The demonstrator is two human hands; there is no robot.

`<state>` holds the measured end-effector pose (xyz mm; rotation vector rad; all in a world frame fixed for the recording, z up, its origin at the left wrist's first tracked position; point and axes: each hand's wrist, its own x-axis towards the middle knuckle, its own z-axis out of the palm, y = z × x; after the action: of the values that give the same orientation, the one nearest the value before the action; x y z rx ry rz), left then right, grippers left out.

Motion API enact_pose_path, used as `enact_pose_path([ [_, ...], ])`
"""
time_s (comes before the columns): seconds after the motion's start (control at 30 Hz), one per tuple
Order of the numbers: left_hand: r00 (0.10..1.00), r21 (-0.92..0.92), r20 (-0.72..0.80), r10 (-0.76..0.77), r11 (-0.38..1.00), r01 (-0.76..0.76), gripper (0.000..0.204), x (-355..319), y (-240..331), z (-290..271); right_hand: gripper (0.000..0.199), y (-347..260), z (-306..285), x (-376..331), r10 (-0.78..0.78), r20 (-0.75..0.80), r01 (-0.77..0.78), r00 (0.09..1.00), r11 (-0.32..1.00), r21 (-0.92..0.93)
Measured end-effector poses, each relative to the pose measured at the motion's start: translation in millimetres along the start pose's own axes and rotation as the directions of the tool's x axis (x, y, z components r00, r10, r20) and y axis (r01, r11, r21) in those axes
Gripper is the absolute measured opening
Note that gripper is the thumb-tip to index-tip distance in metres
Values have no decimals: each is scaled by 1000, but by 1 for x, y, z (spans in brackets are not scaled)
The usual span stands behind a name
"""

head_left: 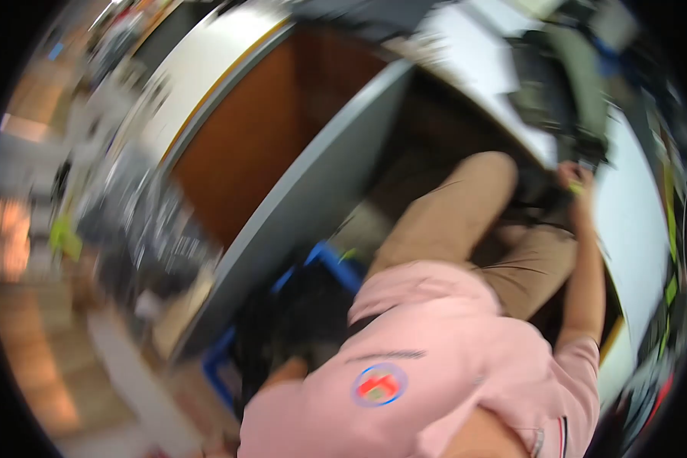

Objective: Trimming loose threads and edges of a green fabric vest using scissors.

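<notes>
Head view, blurred: the right hand [571, 177] reaches to the white worktop [626, 229] edge, fingers curled round a small yellow-green object [577, 186]. The left hand [286, 372] sits low in a blue crate [336, 263]; its grip cannot be told.

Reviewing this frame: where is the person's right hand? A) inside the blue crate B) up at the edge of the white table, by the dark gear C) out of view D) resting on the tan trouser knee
B: the right hand is raised to the white table edge beside the dark gear, seemingly pinching something small and yellow-green.
</notes>
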<state>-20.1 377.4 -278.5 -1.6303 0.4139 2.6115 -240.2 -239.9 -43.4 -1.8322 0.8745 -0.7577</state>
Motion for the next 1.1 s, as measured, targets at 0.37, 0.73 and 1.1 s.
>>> enact_pose_path([
  [0.37, 938, -383, -277, 209, 871, -307, 43, -133, -110, -21, 19, -4, -9, 38, 76, -233, -78, 969, 997, 3],
  [0.73, 877, -79, -65, 476, 874, -480, 54, -174, 65, -30, 19, 8, -18, 18, 78, -160, -71, 984, 996, 48],
  [1.1, 935, 488, 13, 354, 814, -314, 30, -95, 57, -31, 39, 3, -27, 86, -143, -446, -38, 884, 928, -372],
])
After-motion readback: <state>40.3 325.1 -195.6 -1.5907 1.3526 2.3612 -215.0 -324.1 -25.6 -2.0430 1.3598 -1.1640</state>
